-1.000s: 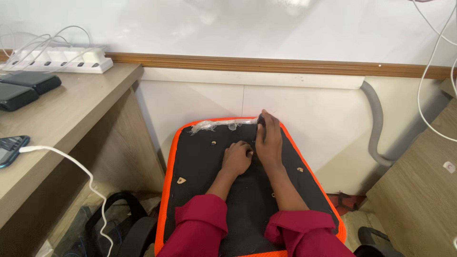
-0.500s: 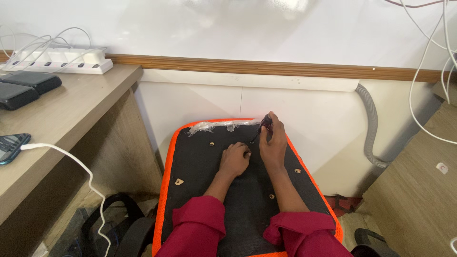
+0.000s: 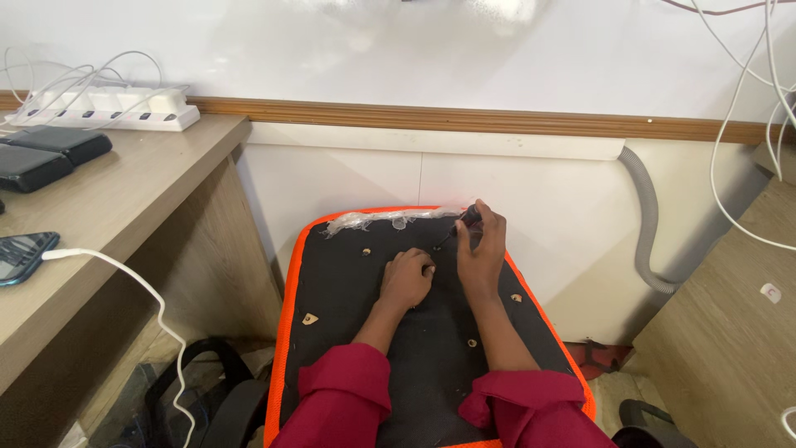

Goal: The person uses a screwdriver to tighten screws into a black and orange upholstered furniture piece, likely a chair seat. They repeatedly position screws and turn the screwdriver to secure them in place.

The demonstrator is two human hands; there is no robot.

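An upturned chair seat point(image 3: 332, 282), black underneath with an orange rim, lies in front of me. My right hand point(image 3: 483, 249) grips a small dark screwdriver point(image 3: 461, 226), whose tip points down at the seat near the far edge. My left hand point(image 3: 406, 278) rests in a loose fist on the black panel just left of the tip; whether it holds anything is hidden. Several small screw holes and brass-coloured fittings point(image 3: 309, 318) dot the panel. Torn clear plastic wrap point(image 3: 381, 219) clings to the far rim.
A wooden desk point(image 3: 124, 207) at left carries a white power strip point(image 3: 99, 108), black boxes point(image 3: 50, 153) and a phone point(image 3: 21, 255) on a white cable. A grey corrugated hose point(image 3: 647, 224) runs down the wall. Another wooden surface point(image 3: 730, 332) stands at right; black chair parts point(image 3: 215, 398) lie below.
My right hand has shifted slightly right along the seat's far edge, tilting the screwdriver. My left hand stays in about the same place.
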